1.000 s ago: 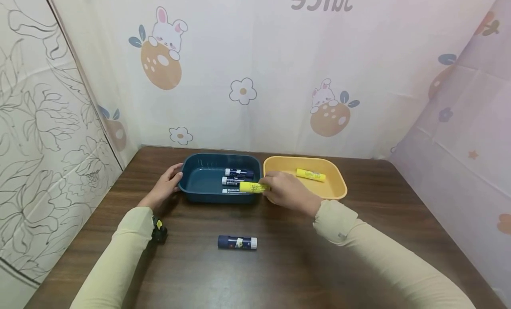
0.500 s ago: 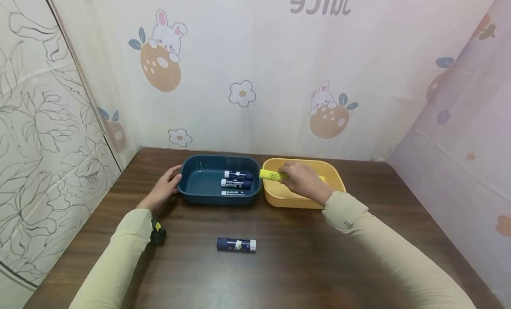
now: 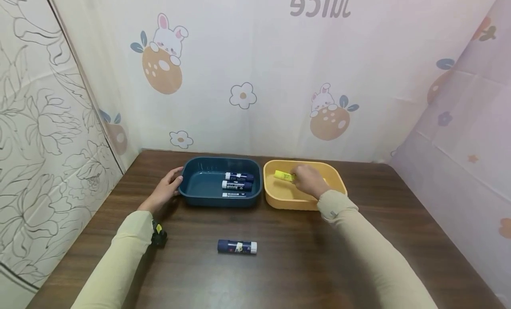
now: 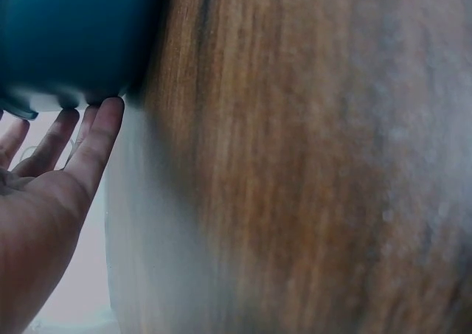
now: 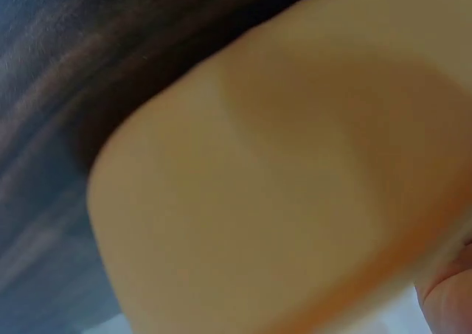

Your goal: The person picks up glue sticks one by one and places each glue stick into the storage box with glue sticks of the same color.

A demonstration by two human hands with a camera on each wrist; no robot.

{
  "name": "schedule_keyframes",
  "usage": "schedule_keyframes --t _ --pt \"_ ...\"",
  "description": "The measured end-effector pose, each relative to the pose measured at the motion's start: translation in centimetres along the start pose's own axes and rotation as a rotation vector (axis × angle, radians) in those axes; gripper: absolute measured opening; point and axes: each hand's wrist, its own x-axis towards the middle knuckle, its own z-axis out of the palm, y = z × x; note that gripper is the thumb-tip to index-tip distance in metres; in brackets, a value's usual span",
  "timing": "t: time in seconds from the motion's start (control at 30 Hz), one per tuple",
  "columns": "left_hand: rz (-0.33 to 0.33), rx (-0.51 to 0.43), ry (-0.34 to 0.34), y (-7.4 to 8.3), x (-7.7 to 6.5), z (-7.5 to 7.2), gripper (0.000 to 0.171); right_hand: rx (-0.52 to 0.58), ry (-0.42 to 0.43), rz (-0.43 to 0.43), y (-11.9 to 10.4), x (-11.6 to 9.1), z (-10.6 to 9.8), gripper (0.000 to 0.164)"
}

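Note:
My right hand [image 3: 309, 180] pinches a bright yellow glue stick [image 3: 284, 176] with black print, low inside the yellow tray [image 3: 291, 205]. Behind that hand, a second yellow stick is nearly hidden. My left hand [image 3: 164, 191] rests against the left end of the dark blue tray [image 3: 215, 201], thumb at the rim. Straight fingertips [image 4: 112, 107] touch that tray's side in the left wrist view. Three navy glue sticks with white caps, one of them this stick [image 3: 237, 185], lie in the blue tray. The right wrist view is mostly filled by the yellow tray's outer wall [image 5: 243, 179].
One more navy glue stick [image 3: 237, 247] lies on the brown wooden table [image 3: 279, 273], in front of the trays. The two trays stand side by side near the back edge. A patterned curtain [image 3: 247, 56] hangs behind the table.
My right hand has carried the yellow glue stick rightward from over the blue tray's edge and lowered it into the yellow tray. The left hand has stayed at the blue tray.

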Motion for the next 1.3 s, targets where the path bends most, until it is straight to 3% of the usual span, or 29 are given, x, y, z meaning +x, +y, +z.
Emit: schedule_keyframes --t 0.33,1.03,1.3 --pt "-0.013 0.003 0.009 -0.1 0.3 0.0 0.053 0.014 0.022 0.036 1.5 0.4 1.9 0.008" --pt "-0.025 0.003 0.008 -0.1 0.4 0.1 0.053 0.001 -0.018 0.096 1.2 0.5 2.3 0.014" --pt "-0.017 0.025 0.012 -0.1 0.2 0.1 0.053 0.002 -0.073 0.15 0.6 0.4 1.9 0.017"
